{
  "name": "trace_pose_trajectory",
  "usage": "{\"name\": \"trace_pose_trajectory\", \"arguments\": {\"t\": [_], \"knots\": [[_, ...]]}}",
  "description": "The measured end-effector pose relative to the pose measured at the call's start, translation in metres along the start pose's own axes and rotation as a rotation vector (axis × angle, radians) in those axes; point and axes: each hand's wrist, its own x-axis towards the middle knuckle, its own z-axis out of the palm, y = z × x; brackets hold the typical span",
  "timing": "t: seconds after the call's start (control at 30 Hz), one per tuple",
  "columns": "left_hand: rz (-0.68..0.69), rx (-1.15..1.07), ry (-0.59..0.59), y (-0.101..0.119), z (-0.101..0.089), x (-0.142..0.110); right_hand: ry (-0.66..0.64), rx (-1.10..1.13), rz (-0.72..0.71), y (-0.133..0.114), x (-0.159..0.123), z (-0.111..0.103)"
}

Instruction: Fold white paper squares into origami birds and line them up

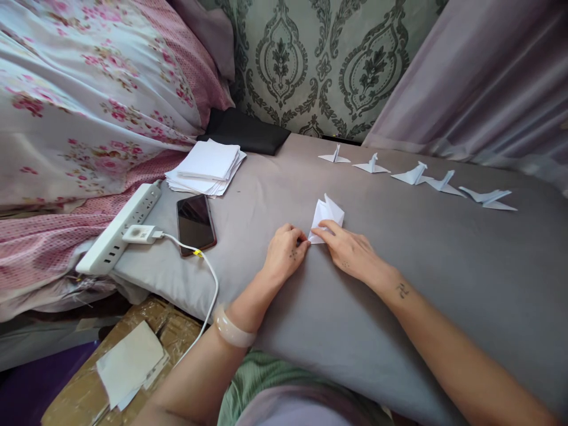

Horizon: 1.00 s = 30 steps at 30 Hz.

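Observation:
A partly folded piece of white paper (331, 211) lies on the grey cloth surface, with pointed flaps at its top. My left hand (287, 251) is closed, its thumb and fingertips pinching the paper's lower left corner. From the right, my right hand (352, 248) reaches over the paper, fingers bent and resting on its lower part. Those fingers cover some of the lower folds. Beyond, several folded white paper birds stand in a slanting row, among them one at the left end (335, 155) and one at the right end (490, 200).
Left of my hands are a stack of white paper sheets (208, 165), a dark phone (196, 222) and a white power strip (119, 231) with a charger and cable. A black flat item (248, 131) lies behind. Lower left, more paper (133, 361) rests on a cardboard box (75, 378).

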Motion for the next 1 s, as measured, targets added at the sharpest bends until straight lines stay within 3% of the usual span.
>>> {"name": "trace_pose_trajectory", "arguments": {"t": [0.13, 0.27, 0.4, 0.57, 0.67, 0.77, 0.87, 1.0], "knots": [[-0.055, -0.162, 0.096, -0.005, 0.002, 0.003, 0.045, 0.124, 0.101, 0.006, 0.001, -0.011], [-0.161, -0.613, 0.297, 0.007, -0.008, 0.016, 0.316, 0.512, 0.275, 0.009, 0.003, -0.023], [-0.106, -0.902, 0.39, 0.048, -0.026, 0.028, 0.639, 0.824, 0.387, 0.011, 0.007, -0.047], [-0.13, -1.056, 0.577, 0.101, -0.032, 0.038, 1.051, 0.749, 0.357, 0.007, -0.006, -0.085], [-0.074, -1.253, 0.424, 0.125, -0.028, 0.043, 1.223, 0.569, 0.293, 0.002, -0.019, -0.098], [0.054, -1.349, 0.24, 0.146, -0.023, 0.046, 1.302, 0.418, 0.201, 0.0, -0.028, -0.102], [0.156, -1.383, 0.133, 0.162, -0.019, 0.05, 1.282, 0.324, 0.104, -0.001, -0.032, -0.102], [0.152, -1.387, 0.09, 0.17, -0.015, 0.058, 1.21, 0.243, 0.057, -0.001, -0.034, -0.103]]}}
